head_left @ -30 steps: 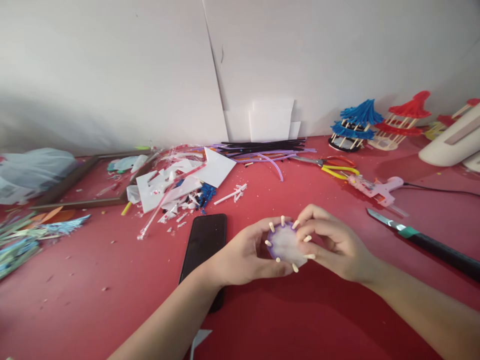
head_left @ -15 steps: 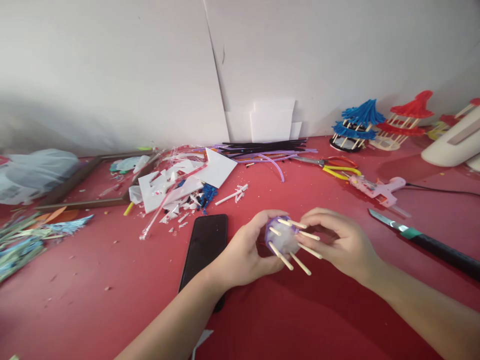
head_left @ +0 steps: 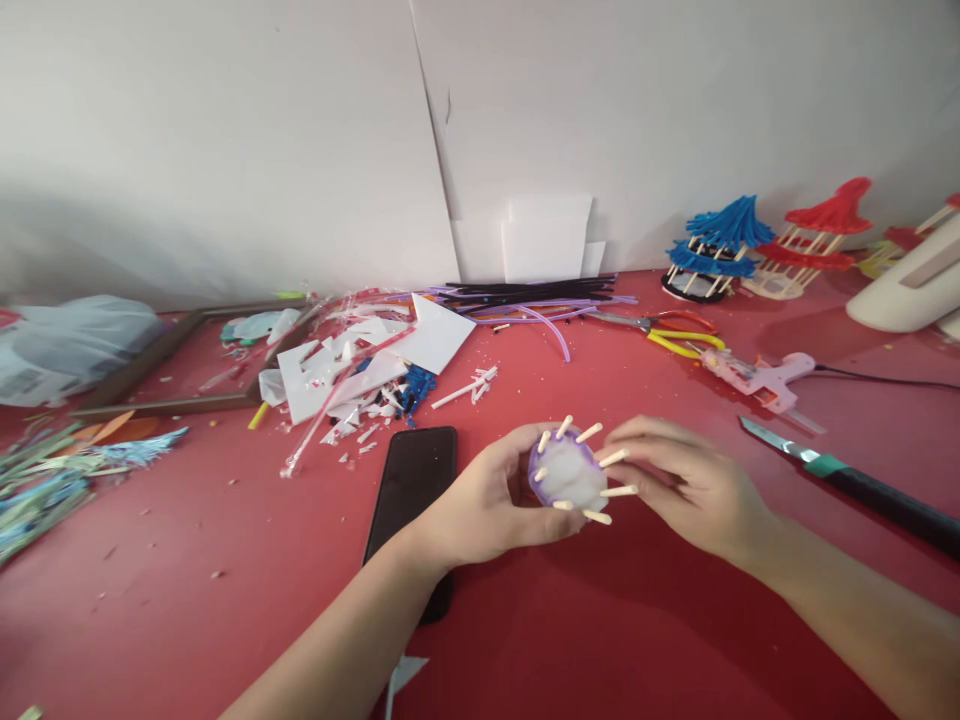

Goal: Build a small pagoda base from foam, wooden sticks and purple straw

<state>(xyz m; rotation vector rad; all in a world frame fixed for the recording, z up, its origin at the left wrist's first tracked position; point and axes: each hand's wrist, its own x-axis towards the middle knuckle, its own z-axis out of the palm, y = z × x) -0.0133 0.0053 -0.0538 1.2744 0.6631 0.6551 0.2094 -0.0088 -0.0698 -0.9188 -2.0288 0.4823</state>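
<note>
My left hand [head_left: 480, 505] is closed around a small round white disc [head_left: 571, 472] with a purple fuzzy rim. Several pale wooden sticks [head_left: 619, 491] stand out around the disc's edge, their free ends pointing toward me. At the disc's right side is my right hand [head_left: 686, 480], its fingers bent and drawn together at the rim beside a stick. Its thumb is partly hidden, and what exactly the fingertips pinch is hard to see. Left of the hands, a black phone [head_left: 412, 490] lies partly under my left forearm.
Right: a utility knife [head_left: 862, 490] with its blade out, a pink glue gun [head_left: 772, 380] with a cord, and pliers [head_left: 675, 335]. Behind them stand a blue model [head_left: 716, 250] and a red model [head_left: 814, 235]. White scraps [head_left: 360, 375], pipe cleaners [head_left: 525, 293] and a brown frame [head_left: 180, 409] lie left and back.
The disc has tilted in my hands, so its white face turns more toward me and the sticks look shorter and fan outward. My right hand has shifted slightly at the rim.
</note>
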